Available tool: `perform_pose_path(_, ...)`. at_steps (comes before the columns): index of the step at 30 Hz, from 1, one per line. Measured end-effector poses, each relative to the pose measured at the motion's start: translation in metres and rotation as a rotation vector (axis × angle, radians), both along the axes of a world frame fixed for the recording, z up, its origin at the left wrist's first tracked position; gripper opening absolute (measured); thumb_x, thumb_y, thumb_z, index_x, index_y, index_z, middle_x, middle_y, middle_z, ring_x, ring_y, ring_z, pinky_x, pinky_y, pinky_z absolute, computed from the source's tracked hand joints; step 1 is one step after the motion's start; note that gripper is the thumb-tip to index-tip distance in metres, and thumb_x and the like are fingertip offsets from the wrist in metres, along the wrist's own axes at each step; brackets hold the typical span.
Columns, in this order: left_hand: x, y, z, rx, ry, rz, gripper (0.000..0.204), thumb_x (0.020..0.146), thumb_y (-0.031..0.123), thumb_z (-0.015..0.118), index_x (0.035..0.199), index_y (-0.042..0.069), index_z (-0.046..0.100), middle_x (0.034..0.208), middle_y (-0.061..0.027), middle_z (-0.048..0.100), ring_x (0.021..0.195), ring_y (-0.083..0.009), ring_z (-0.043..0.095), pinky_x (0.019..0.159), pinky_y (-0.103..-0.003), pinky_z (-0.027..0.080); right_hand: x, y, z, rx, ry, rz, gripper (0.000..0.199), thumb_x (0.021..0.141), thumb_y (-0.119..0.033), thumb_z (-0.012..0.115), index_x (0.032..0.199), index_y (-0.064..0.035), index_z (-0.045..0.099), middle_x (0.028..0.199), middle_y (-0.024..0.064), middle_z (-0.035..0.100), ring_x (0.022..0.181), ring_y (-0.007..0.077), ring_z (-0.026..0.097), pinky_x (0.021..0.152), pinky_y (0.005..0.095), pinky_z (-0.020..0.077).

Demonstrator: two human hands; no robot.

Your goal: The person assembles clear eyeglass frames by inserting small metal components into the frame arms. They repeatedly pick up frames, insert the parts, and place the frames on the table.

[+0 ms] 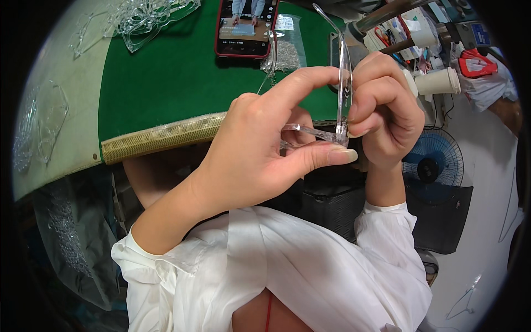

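Observation:
A clear plastic eyeglasses frame (342, 72) is held up over the front edge of the bench. My left hand (238, 149) is closed around its front, thumb underneath near the hinge corner and forefinger stretched to the raised temple. The other temple hangs out to the left behind that hand. Beside the hinge, my right hand (390, 105) has its fingers curled, with fingertips pinched together against the corner. Whatever lies between those fingertips is too small to make out.
A green mat (160, 77) covers the bench, with a gold mesh strip (166, 135) along its edge. On it are a phone (243, 33), a bag of tiny parts (285, 50) and clear frames (144, 25). A metal tool arm (387, 16), white cup (440, 82) and blue fan (434, 160) stand right.

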State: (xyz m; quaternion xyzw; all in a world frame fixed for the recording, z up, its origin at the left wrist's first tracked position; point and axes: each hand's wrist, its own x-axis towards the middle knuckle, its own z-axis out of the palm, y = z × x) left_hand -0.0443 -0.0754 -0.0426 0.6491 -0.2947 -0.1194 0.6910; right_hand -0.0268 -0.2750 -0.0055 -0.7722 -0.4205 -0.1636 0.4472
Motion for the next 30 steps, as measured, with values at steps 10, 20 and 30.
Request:
perform_pose_path(10,0.0014,0.0004,-0.0003,0.021,-0.064,0.04,0.065,0.074,0.006,0.075,0.13,-0.004,0.043,0.115,-0.0087,0.061,0.067,-0.0078,0.061,0.061,-0.02,0.046,-0.0018,0.0029,-0.0027,0.054,0.064,-0.019,0.017,0.068,-0.008,0.076,0.077,-0.001,0.064,0.077,0.0062,0.056,0.069,0.0145,0.053,0.059,0.0232,0.0416)
perform_pose_path(20,0.0031,-0.0012,-0.0021,-0.049,-0.038,-0.003,0.066,0.075,0.005,0.075,0.131,-0.003,0.042,0.086,-0.0059,0.065,0.064,-0.0063,0.059,0.059,-0.019,0.044,-0.0003,0.0026,0.005,-0.021,-0.056,-0.024,0.019,0.068,-0.011,0.077,0.078,-0.001,0.064,0.076,0.0064,0.057,0.069,0.016,0.054,0.059,0.0242,0.0417)
perform_pose_path(30,0.0009,-0.0053,-0.0014,-0.175,0.112,-0.072,0.067,0.076,0.004,0.072,0.133,-0.004,0.038,0.075,-0.0043,0.061,0.059,-0.0056,0.055,0.053,-0.017,0.041,0.0008,0.0024,-0.0014,0.042,-0.05,-0.016,0.017,0.071,-0.014,0.074,0.076,-0.0015,0.064,0.074,0.0053,0.057,0.069,0.0158,0.054,0.06,0.0253,0.043)
